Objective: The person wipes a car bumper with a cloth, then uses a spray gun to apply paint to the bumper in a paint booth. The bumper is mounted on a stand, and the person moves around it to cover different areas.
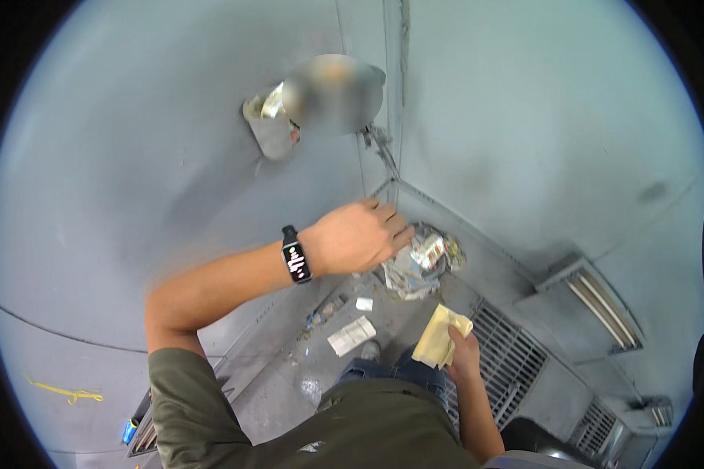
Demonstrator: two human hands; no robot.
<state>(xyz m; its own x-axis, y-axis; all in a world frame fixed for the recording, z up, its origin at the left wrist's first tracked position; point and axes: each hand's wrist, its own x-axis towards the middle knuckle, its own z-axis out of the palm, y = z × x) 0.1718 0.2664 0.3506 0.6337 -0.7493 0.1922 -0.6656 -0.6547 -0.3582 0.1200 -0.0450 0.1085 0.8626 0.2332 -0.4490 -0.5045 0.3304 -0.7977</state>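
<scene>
Sheet (438, 336), pale yellow and folded, in right hand (465, 356); held up off the floor (407, 320), before the left edge of the floor grate (512, 352) as viewed. Cloth or paper: cannot tell.

Right hand: closed at the sheet's lower right side, thumb flat across the near face; fingers mostly hidden behind.

Left hand (360, 238): raised, back toward the camera, fingers loosely bent and partly spread. Seen just left of the waste pile (422, 262). Grip on anything: cannot tell, palm hidden. Contact with the wall behind: also cannot tell. At the left wrist, black smartwatch (296, 260), screen lit.

On floor: waste pile of crumpled sheeting and packaging, near the far corner where two walls meet. Nearer the body, printed paper (352, 336), off-white, lying flat beside shoe (371, 349); small white square (364, 303) just beyond, apart from the paper.

On right wall: tube light fixture (602, 305), beyond the grate's right edge. Upper left: grey open-topped bin (274, 139), mixed wrappers inside, partly covered by a blurred patch. Lower left: yellow strip (70, 392).
</scene>
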